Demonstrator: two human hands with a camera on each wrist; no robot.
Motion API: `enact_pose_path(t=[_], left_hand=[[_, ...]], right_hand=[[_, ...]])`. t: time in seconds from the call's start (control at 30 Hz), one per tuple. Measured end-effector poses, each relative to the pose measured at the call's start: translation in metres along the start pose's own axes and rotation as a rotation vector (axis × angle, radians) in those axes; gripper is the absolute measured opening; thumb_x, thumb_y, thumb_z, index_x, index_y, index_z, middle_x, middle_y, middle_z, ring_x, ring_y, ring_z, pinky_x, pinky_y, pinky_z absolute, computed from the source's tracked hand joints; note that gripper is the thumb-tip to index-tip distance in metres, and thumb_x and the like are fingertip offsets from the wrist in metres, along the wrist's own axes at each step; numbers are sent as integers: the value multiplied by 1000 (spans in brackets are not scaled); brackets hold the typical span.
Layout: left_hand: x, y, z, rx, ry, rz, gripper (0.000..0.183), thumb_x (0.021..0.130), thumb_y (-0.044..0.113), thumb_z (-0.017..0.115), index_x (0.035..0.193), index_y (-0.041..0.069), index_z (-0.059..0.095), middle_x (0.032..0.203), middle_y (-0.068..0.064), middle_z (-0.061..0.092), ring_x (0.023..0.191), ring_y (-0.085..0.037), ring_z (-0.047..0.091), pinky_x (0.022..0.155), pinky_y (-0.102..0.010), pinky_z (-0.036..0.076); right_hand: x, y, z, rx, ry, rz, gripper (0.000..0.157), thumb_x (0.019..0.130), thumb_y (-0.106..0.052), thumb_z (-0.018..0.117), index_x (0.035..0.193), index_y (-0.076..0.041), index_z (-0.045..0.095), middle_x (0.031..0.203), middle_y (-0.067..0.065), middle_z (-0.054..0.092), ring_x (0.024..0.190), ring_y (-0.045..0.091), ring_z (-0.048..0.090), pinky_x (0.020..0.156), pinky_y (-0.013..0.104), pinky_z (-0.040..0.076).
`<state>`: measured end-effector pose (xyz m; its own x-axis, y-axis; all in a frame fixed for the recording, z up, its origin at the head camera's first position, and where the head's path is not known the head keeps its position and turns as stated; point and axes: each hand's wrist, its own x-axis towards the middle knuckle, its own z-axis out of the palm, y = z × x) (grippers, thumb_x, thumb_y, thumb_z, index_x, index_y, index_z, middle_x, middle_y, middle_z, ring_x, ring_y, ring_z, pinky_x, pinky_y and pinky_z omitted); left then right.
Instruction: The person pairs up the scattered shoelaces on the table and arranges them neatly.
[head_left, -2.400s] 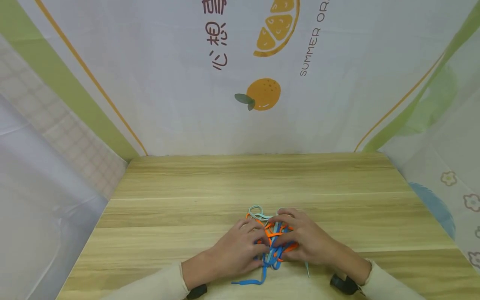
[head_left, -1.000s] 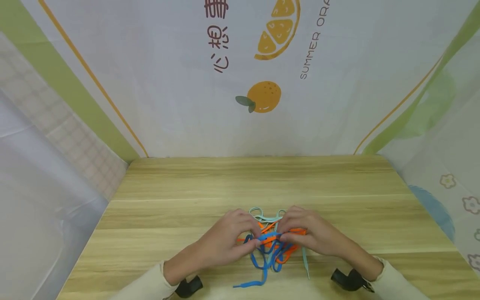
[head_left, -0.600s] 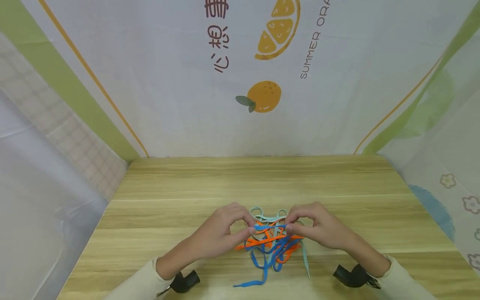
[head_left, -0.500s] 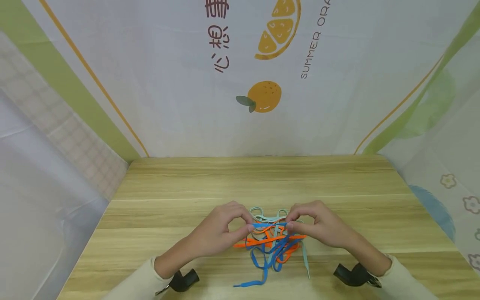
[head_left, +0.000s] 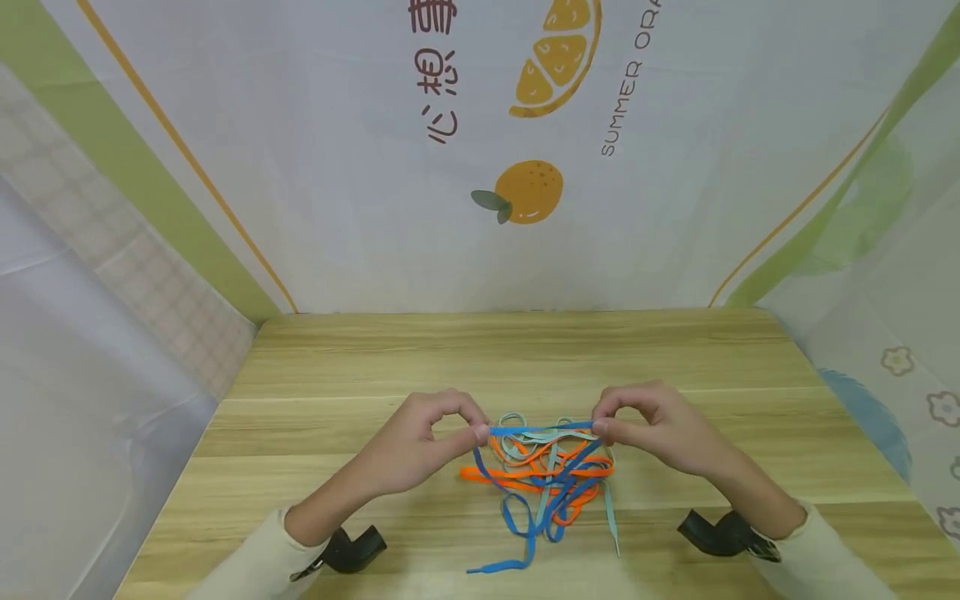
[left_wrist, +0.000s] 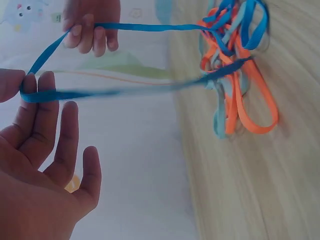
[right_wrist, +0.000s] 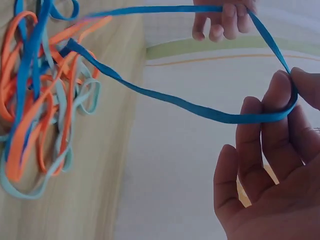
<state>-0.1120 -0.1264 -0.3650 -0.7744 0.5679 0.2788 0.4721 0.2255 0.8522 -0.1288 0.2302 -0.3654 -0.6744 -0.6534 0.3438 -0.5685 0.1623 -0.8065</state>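
Evidently, L hand (head_left: 420, 447), just L of the orange lace (head_left: 474, 474), pinches blue lace (right_wrist: 170, 98) betw. thumb & fingertips; ring and little fingers hang free. Blue lace: a near-straight span runs hand to hand, raised, along the far side of the orange lace; other strands cross it; one end lies on the table (head_left: 337, 367), near side. Pale green lace (head_left: 611, 518) is mixed in w/ the orange lace, one tip trailing near side, R. R hand (head_left: 658, 427), just R of the orange lace, pinches same blue lace, thumb vs. fingertips, other fingers loose.

Step in hand, as judged: drawing out blue length. Rec.: pull evenly, hands approx. level, light force. If strands bind at the orange lace, ease crossings apart first; a hard tug would prob. cinch them.
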Motion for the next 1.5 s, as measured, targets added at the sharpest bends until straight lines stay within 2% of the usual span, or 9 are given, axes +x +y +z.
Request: enact_pose_path(t=[0.27, 0.47, 0.63, 0.77, 0.87, 0.97, 1.23, 1.5], left_hand=[[-2, 1, -17, -4, 28, -51, 12, 109, 15, 69, 102, 16, 78, 100, 8, 76, 103, -20, 71, 95, -41, 56], [-3, 1, -29, 17, 58, -72, 14, 111, 13, 66, 104, 16, 78, 101, 6, 76, 100, -22, 71, 90, -42, 57], [-5, -1, -39, 25, 94, -79, 14, 110, 10, 66, 103, 15, 78, 101, -4, 76, 100, -25, 72, 99, -44, 54], [-8, -2, -46, 25, 114, -94, 14, 110, 11, 66, 103, 15, 78, 100, -1, 76, 101, -23, 71, 99, -45, 54], [-11, -3, -49, 22, 118, -95, 15, 110, 10, 65, 103, 15, 77, 100, 2, 75, 99, -23, 70, 97, -44, 54], [-14, -6, -51, 16, 121, -97, 15, 110, 9, 65, 103, 14, 77, 100, 0, 75, 98, -24, 69, 94, -41, 54], [-19, -13, -60, 31, 164, -119, 18, 110, 6, 61, 102, 13, 76, 101, 1, 75, 102, -23, 70, 96, -37, 54], [-24, -19, -68, 44, 184, -162, 17, 112, 10, 61, 103, 12, 76, 103, -3, 75, 103, -23, 69, 92, -34, 54]], right_hand=[[-4, -4, -14, -9, 73, 40, 25, 101, 12, 67, 101, -11, 77, 92, 5, 71, 89, 21, 65, 87, 31, 54], [-7, -4, -24, -20, 90, 74, 23, 102, 12, 67, 101, -9, 77, 93, 6, 71, 91, 20, 64, 80, 31, 56], [-8, -7, -29, -28, 95, 85, 26, 102, 12, 67, 101, -13, 77, 94, 5, 70, 90, 20, 62, 76, 31, 55], [-10, -8, -33, -39, 99, 94, 29, 102, 12, 67, 101, -14, 78, 95, 3, 69, 90, 20, 61, 75, 32, 53], [-12, -9, -36, -50, 102, 112, 28, 102, 11, 67, 101, -15, 78, 96, 2, 68, 92, 19, 61, 77, 32, 52], [-15, -10, -40, -73, 108, 128, 28, 102, 10, 68, 102, -16, 78, 96, 1, 68, 94, 19, 60, 81, 32, 50], [-25, -4, -54, -174, 126, 193, 25, 104, 6, 70, 103, -17, 81, 102, 2, 74, 96, 18, 65, 90, 27, 50], [-37, 8, -70, -187, 139, 270, 22, 106, 3, 67, 105, -13, 82, 103, 2, 76, 91, 18, 68, 81, 29, 57]])
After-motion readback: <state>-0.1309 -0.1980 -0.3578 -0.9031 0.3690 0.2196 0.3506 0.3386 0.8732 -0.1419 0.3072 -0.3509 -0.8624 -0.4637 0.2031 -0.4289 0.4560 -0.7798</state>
